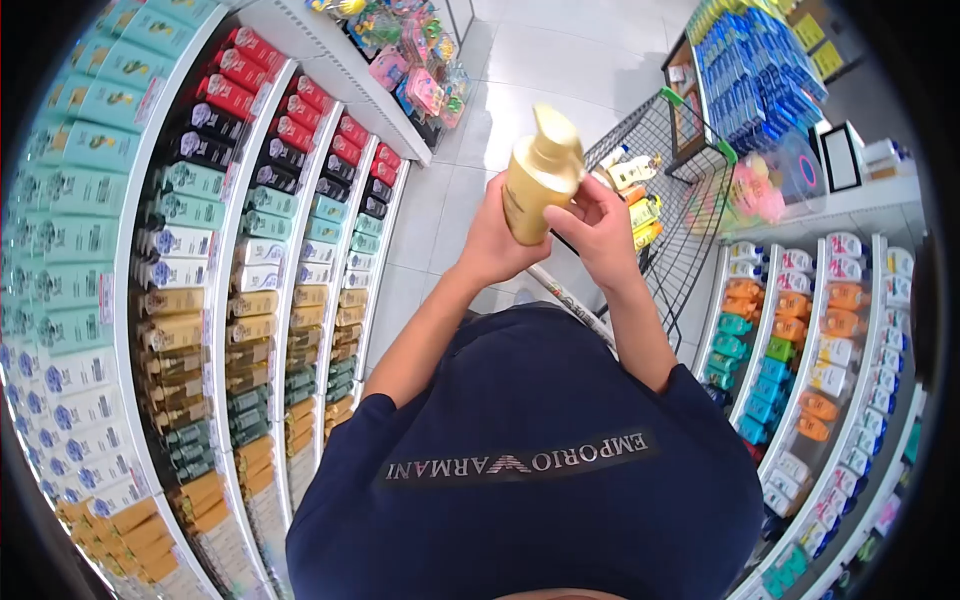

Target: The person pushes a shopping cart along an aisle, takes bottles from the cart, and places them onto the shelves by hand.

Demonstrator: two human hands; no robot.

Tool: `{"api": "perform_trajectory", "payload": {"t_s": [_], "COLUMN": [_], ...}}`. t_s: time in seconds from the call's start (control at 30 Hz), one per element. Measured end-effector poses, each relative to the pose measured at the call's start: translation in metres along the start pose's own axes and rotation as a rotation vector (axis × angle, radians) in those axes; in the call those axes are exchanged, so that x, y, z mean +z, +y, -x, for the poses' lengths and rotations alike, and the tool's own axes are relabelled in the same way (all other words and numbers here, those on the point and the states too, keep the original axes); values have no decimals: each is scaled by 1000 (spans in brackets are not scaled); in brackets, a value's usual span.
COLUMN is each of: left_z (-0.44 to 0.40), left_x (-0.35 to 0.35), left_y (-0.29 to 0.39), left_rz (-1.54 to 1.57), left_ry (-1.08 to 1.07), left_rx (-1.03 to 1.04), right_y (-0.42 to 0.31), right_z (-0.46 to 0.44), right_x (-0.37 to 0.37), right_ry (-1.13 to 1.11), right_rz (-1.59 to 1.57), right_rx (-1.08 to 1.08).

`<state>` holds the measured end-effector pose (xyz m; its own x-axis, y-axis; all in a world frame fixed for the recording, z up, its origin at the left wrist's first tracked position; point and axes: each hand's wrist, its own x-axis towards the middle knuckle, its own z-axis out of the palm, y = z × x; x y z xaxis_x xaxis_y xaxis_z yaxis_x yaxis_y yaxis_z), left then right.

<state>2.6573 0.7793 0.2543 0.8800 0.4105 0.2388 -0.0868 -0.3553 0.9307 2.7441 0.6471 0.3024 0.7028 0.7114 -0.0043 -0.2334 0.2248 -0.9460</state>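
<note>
Gold pump bottle (pixel 530 195) held up above the aisle floor (pixel 432 200)

The left hand (pixel 490 242) wraps round the bottle's left side; the right hand (pixel 606 240), fingers bent, has its thumb against the right side. The bottle leans slightly, on the near left of the wire cart (pixel 690 195). The step in hand looks like turning and checking the bottle; the next move seems to call for a sure grip on its smooth body

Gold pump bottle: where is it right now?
In the head view, the gold pump bottle is above centre, held in the person's left grip with the right grip at its right side, just left of the wire shopping cart.
</note>
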Motion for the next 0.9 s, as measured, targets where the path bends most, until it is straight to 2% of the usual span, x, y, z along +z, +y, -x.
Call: {"api": "perform_trajectory", "payload": {"t_s": [0.03, 0.07, 0.1, 0.13, 0.2, 0.23, 0.3, 0.4, 0.47, 0.5, 0.53, 0.57, 0.63, 0.73, 0.9], "left_z": [0, 1, 2, 4, 15, 20, 26, 28, 28, 27, 25, 23, 21, 27, 46], "left_x": [-12, -26, -33, -34, -36, -36, -34, -38, -44, -47, -50, -53, -54, -56, -65], "left_y": [3, 8, 10, 9, 9, 9, 10, 6, 9, 13, 18, 22, 20, 18, 10], "left_rz": [1, 247, 495, 498, 1058, 1060, 1398, 1452, 1361, 1270, 1273, 1043, 703, 732, 699], "left_ry": [24, -167, -363, -354, -637, -629, -797, -767, -705, -645, -641, -568, -401, -331, -171], "left_rx": [1, -92, -181, -181, -199, -205, -277, -375, -427, -479, -478, -473, -387, -439, -402], "right_y": [8, 12, 12, 10, 0, -7, -6, -6, -8, -8, -9, -9, 0, 5, 19], "right_z": [-5, -8, -9, -9, -5, -3, -1, -1, -3, -4, -5, -6, -13, -20, -30], "right_x": [-2, -3, 0, 4, 13, 20, 23, 26, 18, 21, 26, 30, 27, 37, 57], "right_ry": [-57, -108, -139, -147, -323, -321, -331, -312, -312, -314, -234, -154, -154, -166, -224], "right_rz": [27, 52, 40, 43, -165, -151, -111, -37, -24, -23, -2, 18, 85, 127, 39], "right_rx": [-79, -157, -140, -136, 32, 77, 130, 165, 300, 302, 190, 81, 53, 16, 120]}}
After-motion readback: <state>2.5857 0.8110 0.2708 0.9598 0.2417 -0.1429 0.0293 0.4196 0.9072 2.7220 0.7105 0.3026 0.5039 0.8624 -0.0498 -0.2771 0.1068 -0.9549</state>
